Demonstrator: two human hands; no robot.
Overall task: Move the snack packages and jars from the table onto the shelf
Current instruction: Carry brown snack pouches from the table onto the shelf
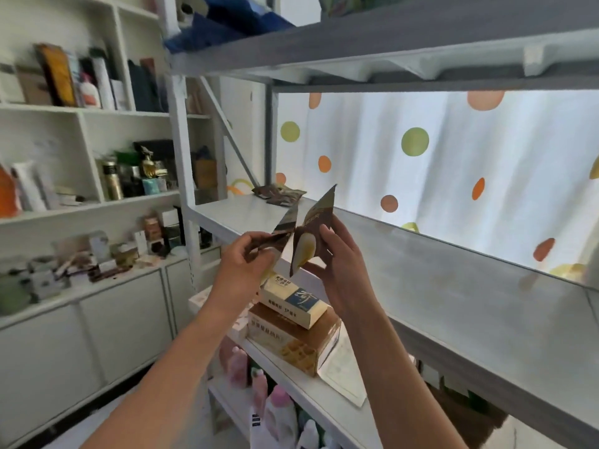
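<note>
Behind the metal rack a white curtain with coloured dots point(453, 150) is glowing with daylight, and the pale shelf point(421, 280) in front of it is lying mostly bare, running from the near right out to the far left corner. Both hands are being held up just in front of that shelf's front edge, each holding a flat brown snack packet: the left hand point(246, 267) is pinching the left packet point(285, 226) with curled fingers and thumb, and the right hand point(340, 264) is gripping the right packet point(311, 241), the one with a pale oval picture, its fingers wrapped round the edge. The two packets are meeting or nearly meeting at their inner edges; the blur is making it hard to say whether they are touching. A few dark packets point(278, 193) are already lying at the far end of the shelf, so this looks like the placing step, with the pair being carried in. The next move probably calls for lifting the packets over the front lip and setting them down flat, near the others or anywhere along the open stretch. Overhead, the grey upper shelf point(389, 37) is limiting the height, and the upright post point(181, 157) is standing at the left; below, stacked boxes point(291, 322) are sitting on the lower shelf, well under the hands.
</note>
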